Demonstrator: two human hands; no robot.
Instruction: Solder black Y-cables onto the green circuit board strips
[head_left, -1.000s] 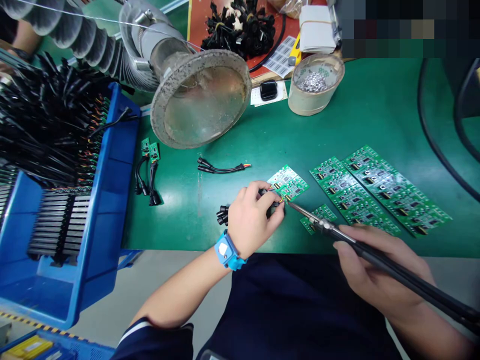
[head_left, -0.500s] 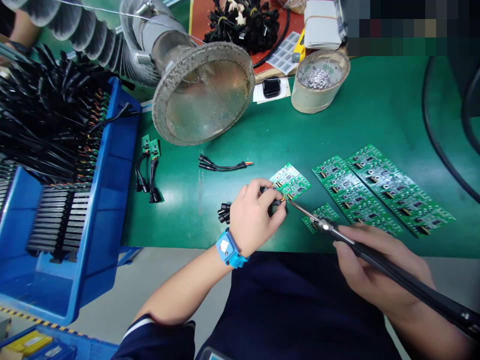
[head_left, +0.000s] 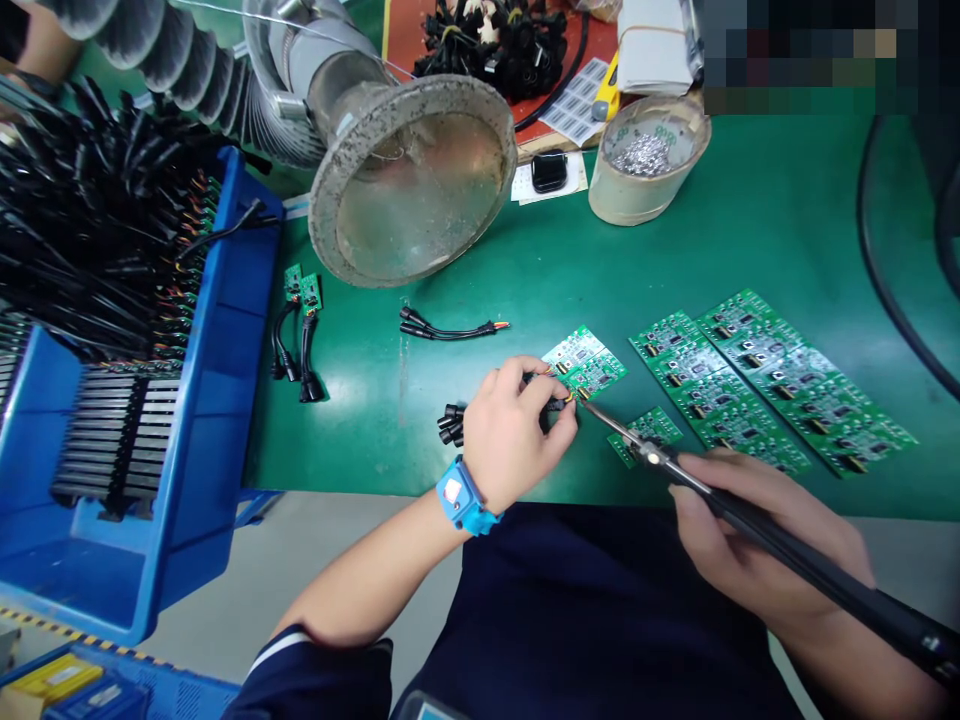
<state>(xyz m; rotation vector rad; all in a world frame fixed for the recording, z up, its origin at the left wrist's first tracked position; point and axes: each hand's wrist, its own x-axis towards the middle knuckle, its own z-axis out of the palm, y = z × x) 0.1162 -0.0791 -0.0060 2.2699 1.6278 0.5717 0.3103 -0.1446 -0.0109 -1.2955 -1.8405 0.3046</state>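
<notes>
My left hand, with a blue wrist strap, pinches a black cable and presses its wire ends to the near edge of a small green circuit board on the green mat. My right hand grips a black soldering iron; its thin metal tip touches the board right beside my left fingertips. A loose small board lies under the iron's shaft.
A panel of green boards lies to the right. A fume-extractor funnel hangs over the mat's back. A blue bin full of black cables stands left. Finished boards with cables, a spare cable and a solder-scrap tub sit nearby.
The view has drifted slightly; both hands hold the same pose, with the iron's tip still at the board's edge.
</notes>
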